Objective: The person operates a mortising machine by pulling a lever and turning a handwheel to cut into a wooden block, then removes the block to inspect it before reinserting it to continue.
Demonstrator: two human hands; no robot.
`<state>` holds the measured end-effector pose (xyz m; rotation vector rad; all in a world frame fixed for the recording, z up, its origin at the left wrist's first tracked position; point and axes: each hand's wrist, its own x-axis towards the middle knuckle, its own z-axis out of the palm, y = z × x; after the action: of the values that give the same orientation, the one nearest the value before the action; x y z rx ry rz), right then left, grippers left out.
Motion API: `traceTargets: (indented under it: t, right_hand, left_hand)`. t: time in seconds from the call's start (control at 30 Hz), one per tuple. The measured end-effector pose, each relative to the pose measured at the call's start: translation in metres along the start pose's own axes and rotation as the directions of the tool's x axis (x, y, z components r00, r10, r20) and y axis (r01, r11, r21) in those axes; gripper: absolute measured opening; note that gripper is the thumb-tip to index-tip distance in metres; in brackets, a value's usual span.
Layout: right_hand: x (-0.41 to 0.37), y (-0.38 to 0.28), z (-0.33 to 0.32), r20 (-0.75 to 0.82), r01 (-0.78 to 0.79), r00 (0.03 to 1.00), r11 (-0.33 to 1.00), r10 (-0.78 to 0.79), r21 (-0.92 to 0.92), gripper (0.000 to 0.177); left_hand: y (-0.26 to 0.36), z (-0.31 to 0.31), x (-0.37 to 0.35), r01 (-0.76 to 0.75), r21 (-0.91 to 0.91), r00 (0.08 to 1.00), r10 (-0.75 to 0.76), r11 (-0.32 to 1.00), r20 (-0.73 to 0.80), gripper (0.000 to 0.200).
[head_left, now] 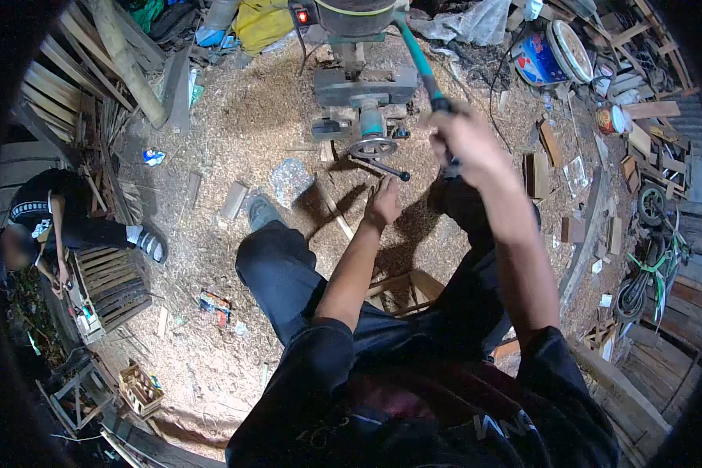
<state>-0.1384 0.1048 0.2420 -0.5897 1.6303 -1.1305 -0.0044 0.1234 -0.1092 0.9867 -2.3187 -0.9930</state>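
Observation:
A green and grey machine point(366, 90) stands at the top centre, with a round handwheel point(372, 148) and a short crank with a black knob at its front. My right hand point(466, 144), blurred, is wrapped round the black grip of the long green lever point(420, 58). Just below the crank is my left hand point(384, 201), its fingers close together and pointing at the crank; whether they hold anything is hidden. A narrow wooden strip point(337, 214) lies on the ground left of that hand.
Sawdust covers the ground point(210, 296). Another person point(47, 210) sits at the left beside a slatted wooden piece point(109, 285). A paint bucket point(542, 58), wood blocks point(536, 175) and a small bicycle point(639, 285) are at the right. A wooden crate point(140, 388) stands lower left.

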Motion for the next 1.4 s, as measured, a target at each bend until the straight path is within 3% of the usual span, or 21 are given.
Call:
traceTargets:
  t: [0.03, 0.07, 0.1, 0.23, 0.27, 0.3, 0.37, 0.4, 0.5, 0.57, 0.6, 0.63, 0.67, 0.7, 0.77, 0.9, 0.93, 1.03, 1.2, 1.33, 1.4]
  right_hand:
    - [-0.003, -0.022, -0.003, 0.051, -0.021, 0.999, 0.991, 0.015, 0.134, 0.026]
    - [-0.008, -0.042, -0.005, 0.076, 0.001, 0.997, 0.952, -0.025, 0.305, 0.025]
    - [-0.011, -0.059, -0.007, 0.096, 0.019, 0.993, 0.885, -0.072, 0.466, 0.025]
    - [0.022, -0.116, -0.027, 0.295, -0.046, 0.934, 0.753, -0.201, 0.657, 0.023]
    - [0.021, -0.144, -0.024, 0.319, -0.245, 0.947, 0.701, 0.026, 0.670, 0.034]
    - [0.037, -0.152, -0.026, 0.304, -0.154, 0.947, 0.681, -0.106, 0.716, 0.041]
    - [0.035, -0.169, -0.017, 0.116, 0.117, 0.963, 0.765, -0.243, 0.633, 0.045]
    - [0.067, -0.164, -0.041, 0.191, 0.014, 0.966, 0.771, -0.175, 0.636, 0.058]
    - [0.040, -0.122, -0.020, -0.003, 0.340, 0.912, 0.751, -0.411, 0.566, 0.023]
    - [0.057, -0.054, -0.010, -0.175, 0.430, 0.898, 0.888, -0.403, 0.161, 0.028]
    - [0.095, 0.004, -0.029, -0.053, 0.303, 0.939, 0.888, -0.341, -0.345, 0.034]
    - [0.125, 0.125, -0.024, -0.106, 0.366, 0.845, 0.710, -0.524, -0.602, 0.039]
    - [0.141, 0.200, -0.021, -0.217, 0.366, 0.742, 0.654, -0.635, -0.662, 0.042]
    - [0.167, 0.274, -0.033, -0.122, 0.151, 0.892, 0.541, -0.436, -0.827, 0.047]
    - [0.139, 0.319, -0.018, -0.257, -0.044, 0.937, 0.652, -0.235, -0.757, 0.050]
    - [0.152, 0.381, 0.004, -0.394, -0.037, 0.875, 0.772, -0.282, -0.635, 0.041]
    - [0.155, 0.386, 0.006, -0.402, -0.018, 0.864, 0.780, -0.303, -0.626, 0.039]
    - [0.149, 0.378, -0.002, -0.458, -0.119, 0.884, 0.902, -0.095, -0.416, 0.036]
    - [0.188, 0.430, -0.011, -0.494, -0.208, 0.868, 0.872, -0.044, -0.443, 0.027]
    - [0.204, 0.433, -0.025, -0.220, -0.021, 0.957, 0.714, -0.187, -0.700, 0.028]
    - [0.213, 0.407, -0.038, -0.288, -0.065, 0.934, 0.688, -0.214, -0.723, 0.029]
  left_hand:
    - [0.005, -0.012, 0.002, 0.041, -0.011, 0.998, -0.040, 0.999, 0.051, 0.049]
    - [0.005, -0.018, 0.001, -0.013, -0.010, 0.997, 0.013, 1.000, -0.079, 0.046]
    - [0.005, -0.029, 0.004, 0.003, -0.029, 0.997, -0.005, 1.000, -0.074, 0.044]
    - [0.013, -0.098, 0.032, 0.044, -0.039, 0.985, -0.050, 0.998, -0.162, 0.033]
    - [0.038, -0.128, 0.038, 0.214, -0.030, 0.964, -0.216, 0.976, -0.158, 0.029]
    - [0.038, -0.137, 0.042, 0.163, 0.011, 0.959, -0.156, 0.986, -0.236, 0.029]
    - [0.034, -0.150, 0.057, 0.066, 0.100, 0.925, -0.023, 0.993, -0.379, 0.031]
    - [0.012, -0.144, 0.066, 0.041, 0.129, 0.939, 0.006, 0.991, -0.344, 0.039]
    - [-0.001, -0.151, 0.069, 0.087, 0.004, 0.984, -0.086, 0.996, 0.158, 0.048]
    - [-0.020, -0.132, 0.063, 0.051, -0.040, 0.997, -0.049, 0.998, 0.059, 0.048]
    - [0.002, -0.130, 0.051, 0.056, -0.075, 0.997, -0.059, 0.996, -0.047, 0.047]
    - [0.012, -0.125, 0.047, 0.060, -0.109, 0.985, -0.076, 0.992, -0.157, 0.047]
    - [-0.014, -0.100, 0.050, -0.046, -0.121, 0.959, 0.010, 0.992, -0.283, 0.046]
    - [-0.016, -0.098, 0.051, -0.029, -0.140, 0.962, -0.010, 0.990, -0.275, 0.047]
    - [-0.022, -0.094, 0.046, 0.004, -0.182, 0.965, -0.051, 0.983, -0.258, 0.049]
    - [-0.014, -0.109, 0.049, 0.163, -0.229, 0.947, -0.217, 0.960, -0.237, 0.042]
    - [-0.007, -0.111, 0.051, 0.152, -0.211, 0.923, -0.215, 0.966, -0.318, 0.034]
    - [-0.012, -0.113, 0.056, 0.177, -0.174, 0.923, -0.225, 0.969, -0.313, 0.030]
    - [-0.016, -0.106, 0.060, 0.154, -0.267, 0.915, -0.239, 0.951, -0.325, 0.027]
    - [0.003, -0.121, 0.062, 0.230, -0.222, 0.925, -0.284, 0.947, -0.253, 0.028]
    - [-0.011, -0.117, 0.065, 0.275, -0.275, 0.926, -0.331, 0.921, -0.182, 0.027]
